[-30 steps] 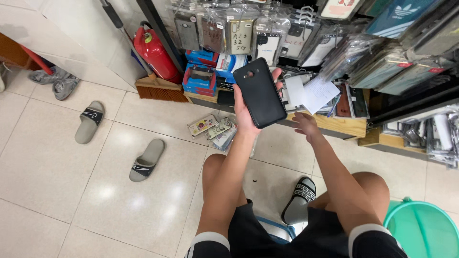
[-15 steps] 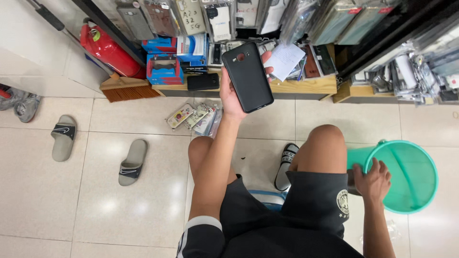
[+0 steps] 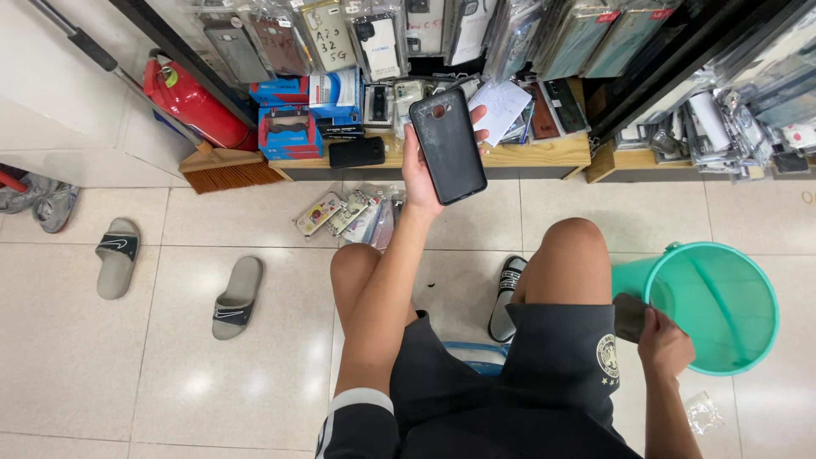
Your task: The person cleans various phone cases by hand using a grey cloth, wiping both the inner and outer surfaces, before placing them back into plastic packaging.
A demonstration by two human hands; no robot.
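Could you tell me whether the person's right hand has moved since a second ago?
Yes. The right hand has left the wooden shelf and come down and back to the rim of the green bucket, where it holds a small dark object.

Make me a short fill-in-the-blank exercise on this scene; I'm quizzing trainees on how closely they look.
1. The left hand holds up a black ____ case.
2. The right hand holds a small dark object beside the rim of a ____ bucket.
3. Left of the blue boxes leans a ____ fire extinguisher.
4. Two grey ____ lie on the floor tiles.

Missing words: phone; green; red; slippers
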